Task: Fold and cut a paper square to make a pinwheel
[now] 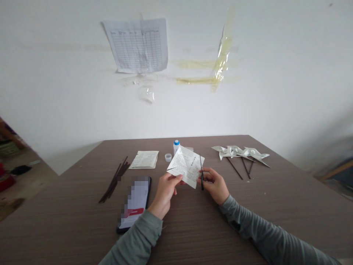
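My left hand (167, 189) pinches the lower left edge of a square sheet of printed paper (187, 165), holding it tilted above the table. A slit shows at the paper's left corner, and fold lines run across it. In my right hand (215, 184) is a pair of scissors (202, 176) with dark handles, its blades pointing up at the paper's right corner. Whether the blades are parted I cannot tell. Behind the paper stands a white glue bottle (176, 146) with a blue cap, partly hidden.
A stack of paper squares (145, 159), brown sticks (114, 182) and a phone (135, 206) lie to the left. Beside the bottle is a small clear cup (168, 157). Several paper pinwheels (237, 151) on sticks lie at the right. A white wall (193, 114) bounds the table's far edge.
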### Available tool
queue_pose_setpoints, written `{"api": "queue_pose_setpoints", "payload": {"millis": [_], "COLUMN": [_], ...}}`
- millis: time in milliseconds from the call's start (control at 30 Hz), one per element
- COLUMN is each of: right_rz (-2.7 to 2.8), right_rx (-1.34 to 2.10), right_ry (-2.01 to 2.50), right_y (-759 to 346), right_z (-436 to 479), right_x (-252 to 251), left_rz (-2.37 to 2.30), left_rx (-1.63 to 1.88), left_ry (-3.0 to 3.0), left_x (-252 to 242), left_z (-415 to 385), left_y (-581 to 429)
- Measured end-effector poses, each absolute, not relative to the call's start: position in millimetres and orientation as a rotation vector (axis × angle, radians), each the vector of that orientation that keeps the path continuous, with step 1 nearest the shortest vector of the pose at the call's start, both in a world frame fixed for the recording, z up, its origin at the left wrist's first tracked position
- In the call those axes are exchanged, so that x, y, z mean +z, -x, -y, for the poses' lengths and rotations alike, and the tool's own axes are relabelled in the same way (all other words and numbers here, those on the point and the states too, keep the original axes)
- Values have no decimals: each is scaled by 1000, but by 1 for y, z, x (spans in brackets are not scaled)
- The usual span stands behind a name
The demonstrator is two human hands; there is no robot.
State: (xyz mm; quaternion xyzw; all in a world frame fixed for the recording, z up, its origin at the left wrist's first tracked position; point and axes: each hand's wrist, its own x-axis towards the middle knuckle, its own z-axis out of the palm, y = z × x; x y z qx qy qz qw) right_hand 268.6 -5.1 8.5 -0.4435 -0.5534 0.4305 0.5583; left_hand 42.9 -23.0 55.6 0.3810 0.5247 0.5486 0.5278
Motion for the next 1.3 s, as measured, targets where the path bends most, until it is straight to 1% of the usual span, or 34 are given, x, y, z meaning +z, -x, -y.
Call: {"api": "queue_pose_setpoints", "payload": {"millis": [200,433,833,1300], "right_rz": [1269,1264,1263,1255], "right_rx": [1063,969,932,1236], "right_ry": [1029,1039,1053,1084], "right_y": [-265,-262,-256,-265], "right_z": [8,11,15,21], "right_x": [9,12,20,18], "left_rz": [-1257,-1204,-1229,-1268], "left_rx": [1299,1190,1209,1383], "left_ry": [-926,-930,-855,-888], "left_x": [57,58,64,63], "left_z": [24,33,33,24], "left_y": [-44,-51,-55,-37]}}
